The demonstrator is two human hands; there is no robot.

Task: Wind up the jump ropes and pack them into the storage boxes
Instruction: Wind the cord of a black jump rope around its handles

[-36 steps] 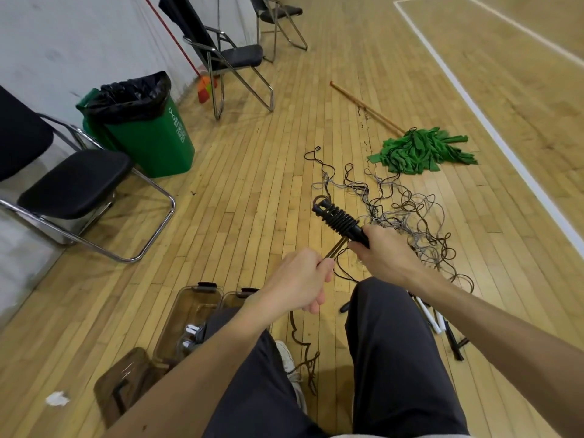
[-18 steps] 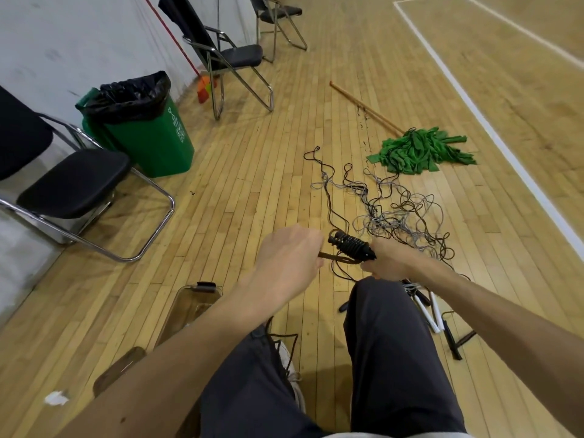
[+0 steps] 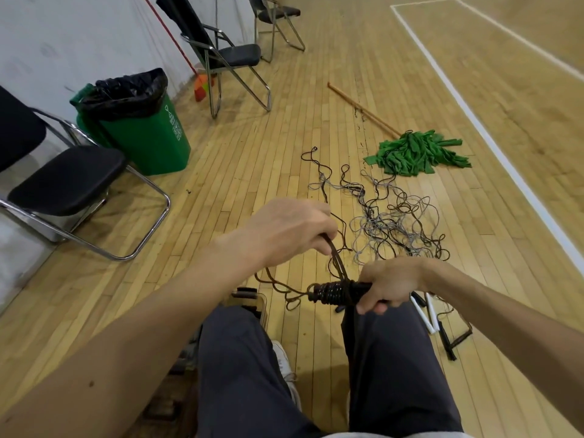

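Note:
My right hand grips the black handles of a jump rope, held level above my right knee with several turns of dark cord wound round them. My left hand is above and to the left, pinching a doubled strand of that cord that runs down to the handles. The loose end of the cord trails on the floor below. A tangle of black and grey ropes lies on the floor ahead. A clear storage box shows partly between my left arm and left leg.
More rope handles, white and black, lie by my right leg. A green mop with a wooden pole lies beyond the tangle. A green bin and folding chairs line the wall on the left.
My right hand has lowered the handles from pointing up and away to lying level. My left hand rose and moved right, pulling the cord up over the handles.

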